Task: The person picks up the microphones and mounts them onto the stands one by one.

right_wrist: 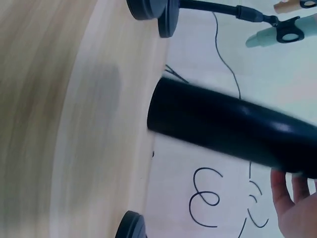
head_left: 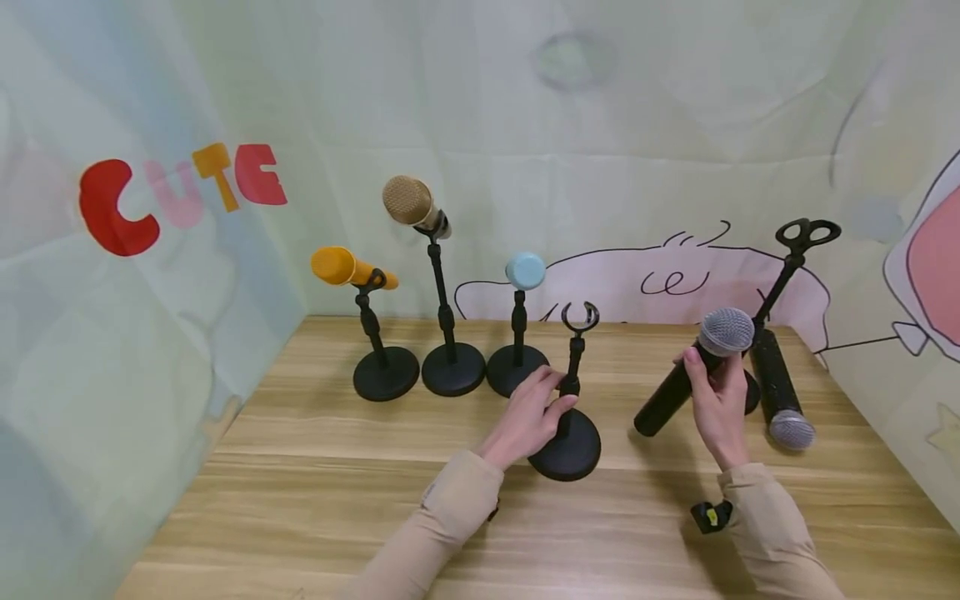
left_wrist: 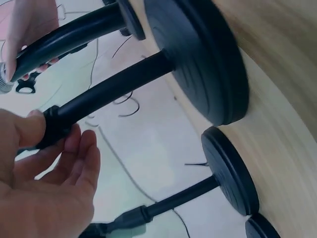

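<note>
My left hand (head_left: pixel 531 415) pinches the collar on the pole of a black desktop microphone stand (head_left: pixel 566 450). An open U-shaped clip (head_left: pixel 580 318) tops that stand, with nothing in it. In the left wrist view, thumb and fingers close round the collar, above the round base (left_wrist: pixel 198 59). My right hand (head_left: pixel 718 408) holds a black microphone (head_left: pixel 667 400) with a silver mesh head (head_left: pixel 726 332), gripped just below the head. Its body slants down to the left, and in the right wrist view the tail end (right_wrist: pixel 163 106) hangs above the table.
Along the back stand three loaded stands: an orange microphone (head_left: pixel 337 265), a gold one (head_left: pixel 408 200) and a light blue one (head_left: pixel 525 271). At right, another stand with an unfilled clip (head_left: pixel 807 236) rises beside a second black microphone (head_left: pixel 780 379) lying on the wooden table (head_left: pixel 315 517).
</note>
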A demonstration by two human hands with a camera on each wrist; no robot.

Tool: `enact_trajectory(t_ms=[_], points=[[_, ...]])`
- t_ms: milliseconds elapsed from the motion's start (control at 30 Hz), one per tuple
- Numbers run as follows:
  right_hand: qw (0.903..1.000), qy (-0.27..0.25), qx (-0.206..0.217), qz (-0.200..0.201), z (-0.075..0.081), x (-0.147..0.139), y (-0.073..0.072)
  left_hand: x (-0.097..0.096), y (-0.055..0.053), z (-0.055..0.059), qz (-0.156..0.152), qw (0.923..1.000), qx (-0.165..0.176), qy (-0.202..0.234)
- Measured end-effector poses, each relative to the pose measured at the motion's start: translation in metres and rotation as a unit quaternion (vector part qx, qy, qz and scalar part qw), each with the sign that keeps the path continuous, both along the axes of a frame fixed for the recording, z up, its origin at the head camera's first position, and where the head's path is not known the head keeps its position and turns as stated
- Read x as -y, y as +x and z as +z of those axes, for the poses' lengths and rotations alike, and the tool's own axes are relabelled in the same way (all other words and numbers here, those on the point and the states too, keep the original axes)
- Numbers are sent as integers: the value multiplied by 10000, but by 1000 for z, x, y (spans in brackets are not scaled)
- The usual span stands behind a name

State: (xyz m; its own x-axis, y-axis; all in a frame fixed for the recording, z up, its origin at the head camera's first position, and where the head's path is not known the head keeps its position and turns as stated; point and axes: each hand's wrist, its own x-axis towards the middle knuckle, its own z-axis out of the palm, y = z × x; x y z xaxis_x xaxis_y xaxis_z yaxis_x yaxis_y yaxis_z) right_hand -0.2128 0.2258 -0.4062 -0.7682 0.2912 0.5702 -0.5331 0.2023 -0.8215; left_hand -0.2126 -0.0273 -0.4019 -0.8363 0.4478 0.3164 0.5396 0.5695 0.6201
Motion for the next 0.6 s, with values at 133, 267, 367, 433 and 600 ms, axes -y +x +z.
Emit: enact_trajectory(t_ms=[133,267,367,433,600], points=[[9968,-366,-309,641,6,4,2,3,6,0,-203,9984,300,436],[9909,-303,-795,1048,15,12,0,-1,7,-3,-214,9940,421,982],[9885,-57,-1095,1040,24,22,-4,-4,6,-7,-131,9925,262,1185],[9871,-18,-1241,1010,31,31,-7,-4,5,-10,-131,9924,118,1219],[9798,-86,-1694,1057,56,62,-16,-2,4,-14,-145,9920,-255,1227]])
